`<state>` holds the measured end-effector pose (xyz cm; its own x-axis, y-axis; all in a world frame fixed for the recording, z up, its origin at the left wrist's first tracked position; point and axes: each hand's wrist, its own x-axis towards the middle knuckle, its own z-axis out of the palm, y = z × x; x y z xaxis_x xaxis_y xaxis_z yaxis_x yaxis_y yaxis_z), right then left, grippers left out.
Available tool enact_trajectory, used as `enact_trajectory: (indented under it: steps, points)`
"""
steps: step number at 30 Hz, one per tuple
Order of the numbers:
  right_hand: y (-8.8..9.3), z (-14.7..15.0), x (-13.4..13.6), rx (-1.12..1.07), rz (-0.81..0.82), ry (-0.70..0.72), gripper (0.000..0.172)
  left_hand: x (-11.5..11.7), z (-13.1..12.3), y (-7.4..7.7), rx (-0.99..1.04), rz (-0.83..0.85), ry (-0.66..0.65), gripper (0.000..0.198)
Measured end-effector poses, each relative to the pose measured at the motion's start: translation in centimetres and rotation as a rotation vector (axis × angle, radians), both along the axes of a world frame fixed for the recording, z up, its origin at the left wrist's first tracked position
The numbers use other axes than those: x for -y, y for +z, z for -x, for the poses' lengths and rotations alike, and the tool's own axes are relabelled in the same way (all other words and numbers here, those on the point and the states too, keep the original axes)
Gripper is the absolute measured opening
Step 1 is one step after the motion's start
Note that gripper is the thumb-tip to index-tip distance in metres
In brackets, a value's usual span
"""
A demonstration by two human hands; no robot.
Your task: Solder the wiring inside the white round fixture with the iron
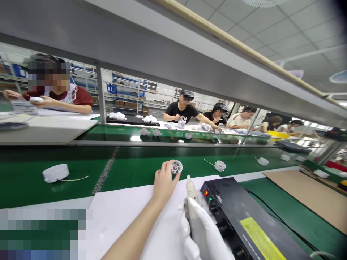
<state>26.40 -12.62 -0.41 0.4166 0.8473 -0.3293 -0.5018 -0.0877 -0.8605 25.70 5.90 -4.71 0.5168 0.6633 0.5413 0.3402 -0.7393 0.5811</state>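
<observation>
My left hand (164, 182), bare, reaches over the green conveyor belt. Its thumb and fingers are closed around a small white round housing (176, 162) with spokes and a reddish-brown centre. In a white glove, my right hand (208, 231) is wrapped around a pale handheld tool (191, 189), its narrow tip pointing up and away from me. The tool is over a white sheet (119, 213), just left of a black control box (235, 202) with knobs and a lit red switch. Tool and housing are apart.
More white housings with thin wires lie on the belt (141, 159), one at the left (56, 173) and one at the right (219, 165). A brown board (306, 195) lies to the right. A grey shelf (135, 47) crosses overhead. Several people sit working across the line.
</observation>
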Motion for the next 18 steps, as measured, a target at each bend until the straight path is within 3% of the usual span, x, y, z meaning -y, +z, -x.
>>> enact_trajectory:
  steps: [4,7,14,18]
  points:
    - [0.1,-0.7,-0.4,-0.072,0.037,0.082,0.037,-1.2,0.6,0.2,-0.127,0.163,0.159,0.035]
    - [0.1,-0.7,0.1,-0.099,0.061,0.111,0.039,-1.4,0.8,0.2,-0.226,0.2,0.201,0.035]
    - [-0.4,-0.3,0.0,-0.082,0.084,0.128,0.036,-2.4,1.5,0.1,-0.261,0.128,0.306,0.039]
    - [-0.6,0.1,-0.2,-0.059,0.061,0.179,0.036,-0.9,1.8,-0.3,-0.191,-0.047,0.289,0.048]
